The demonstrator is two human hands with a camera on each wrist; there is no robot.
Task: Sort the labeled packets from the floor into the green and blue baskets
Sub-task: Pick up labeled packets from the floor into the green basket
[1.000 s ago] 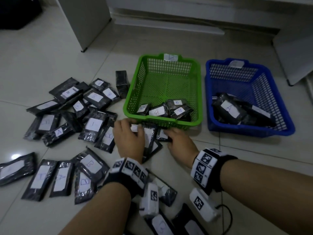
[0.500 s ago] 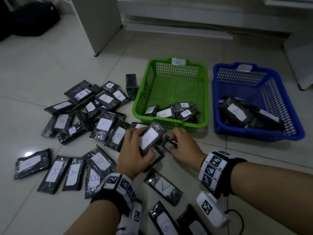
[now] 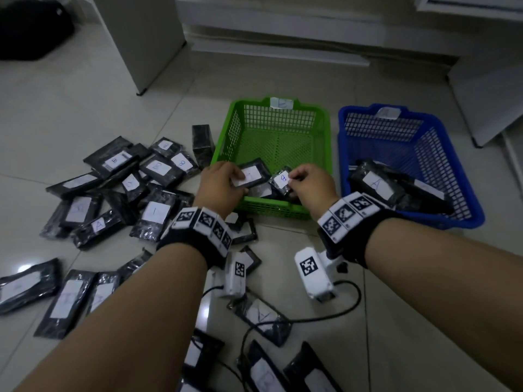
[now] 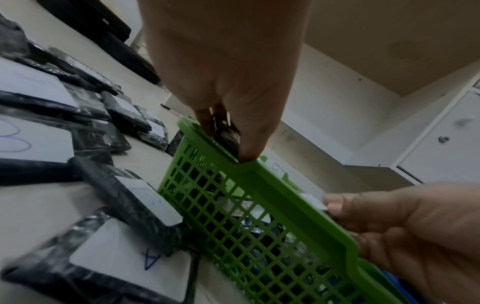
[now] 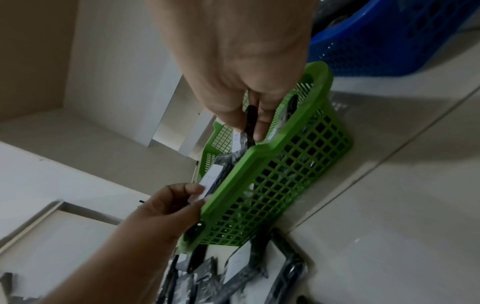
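Both hands are over the near end of the green basket [image 3: 283,212]. My left hand [image 3: 223,182] pinches a black packet with a white label [image 3: 250,176] just above the packets lying in the basket. My right hand [image 3: 308,181] pinches a smaller black packet marked B [image 3: 283,181] beside it. In the left wrist view the left fingers [image 4: 249,142] clamp the dark packet [image 4: 224,131] at the green rim [image 4: 293,197]. In the right wrist view the right fingers [image 5: 259,123] hold a packet edge [image 5: 250,121] over the basket [image 5: 285,168]. The blue basket [image 3: 464,219] holds packets marked A [image 3: 376,183].
Several labeled black packets [image 3: 154,212] lie scattered on the tiled floor left of the green basket, and more lie near my forearms [image 3: 263,316]. A black cable [image 3: 334,312] runs across the floor. White furniture [image 3: 141,38] stands behind, a dark bag [image 3: 31,26] at far left.
Both hands picked packets off the floor in front of the green basket, lifted them and carried them forward over its near rim.
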